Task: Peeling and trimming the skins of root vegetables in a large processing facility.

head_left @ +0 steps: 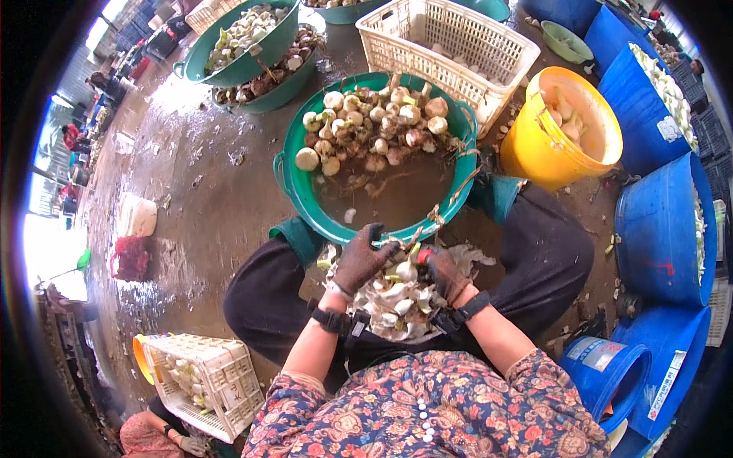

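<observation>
Both my hands wear dark gloves and meet over my lap. My left hand [362, 261] is curled, its fingertips at a pale garlic bulb [407, 270] with a short green stem. Close on the other side of the bulb, my right hand [446, 273] is closed around a small red thing [424, 256], mostly hidden by the glove. Beneath the hands, my lap holds a heap of white garlic skins and trimmed bulbs [397, 305]. Just ahead, a green tub [287, 182] contains many soil-stained garlic bulbs [376, 126], gathered toward its far side.
At the right front stands a yellow bucket [527, 145] with pale bulbs inside. A cream plastic crate [450, 72] sits behind the tub. Blue barrels [658, 229] line the right side. Green basins [267, 57] are at the far left, and another crate [233, 385] at the lower left, near another person's hand [194, 445].
</observation>
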The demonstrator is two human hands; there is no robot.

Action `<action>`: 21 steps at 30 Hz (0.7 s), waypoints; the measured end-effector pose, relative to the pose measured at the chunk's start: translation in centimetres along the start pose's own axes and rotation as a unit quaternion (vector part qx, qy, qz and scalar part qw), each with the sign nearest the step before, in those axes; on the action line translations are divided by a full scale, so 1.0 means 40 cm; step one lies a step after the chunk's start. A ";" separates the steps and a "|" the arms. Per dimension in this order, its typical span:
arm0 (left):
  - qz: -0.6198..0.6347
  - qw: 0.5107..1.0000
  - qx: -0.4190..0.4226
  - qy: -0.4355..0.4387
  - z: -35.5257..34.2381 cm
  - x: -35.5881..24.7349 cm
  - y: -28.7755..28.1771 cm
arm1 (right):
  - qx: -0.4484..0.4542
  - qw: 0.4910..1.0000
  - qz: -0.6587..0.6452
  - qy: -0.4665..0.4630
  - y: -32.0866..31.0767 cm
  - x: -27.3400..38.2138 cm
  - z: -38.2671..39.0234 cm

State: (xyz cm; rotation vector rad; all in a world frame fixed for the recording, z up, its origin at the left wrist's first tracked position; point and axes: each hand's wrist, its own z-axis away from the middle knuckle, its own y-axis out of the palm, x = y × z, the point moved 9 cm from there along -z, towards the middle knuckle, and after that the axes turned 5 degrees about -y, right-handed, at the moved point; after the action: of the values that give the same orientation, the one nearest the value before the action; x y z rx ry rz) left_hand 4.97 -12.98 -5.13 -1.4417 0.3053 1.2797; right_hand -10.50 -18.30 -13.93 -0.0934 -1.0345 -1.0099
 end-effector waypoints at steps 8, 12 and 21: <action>-0.092 0.982 -0.082 -0.145 -0.388 0.234 -0.021 | 0.119 0.908 -0.360 -0.180 0.000 0.487 -0.009; -0.131 0.950 -0.103 -0.264 -0.527 0.269 0.003 | -0.051 0.939 -0.283 -0.190 -0.044 0.472 -0.044; 0.136 0.935 -0.118 -0.305 -0.569 0.410 0.083 | -0.034 0.997 0.054 -0.054 -0.031 0.194 -0.161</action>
State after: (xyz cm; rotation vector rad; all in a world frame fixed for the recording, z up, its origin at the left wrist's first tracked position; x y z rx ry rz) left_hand 20.42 -25.53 -25.18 -1.1413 -0.0771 1.9732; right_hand -6.12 -27.29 -12.14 -0.2590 -1.0819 -0.9489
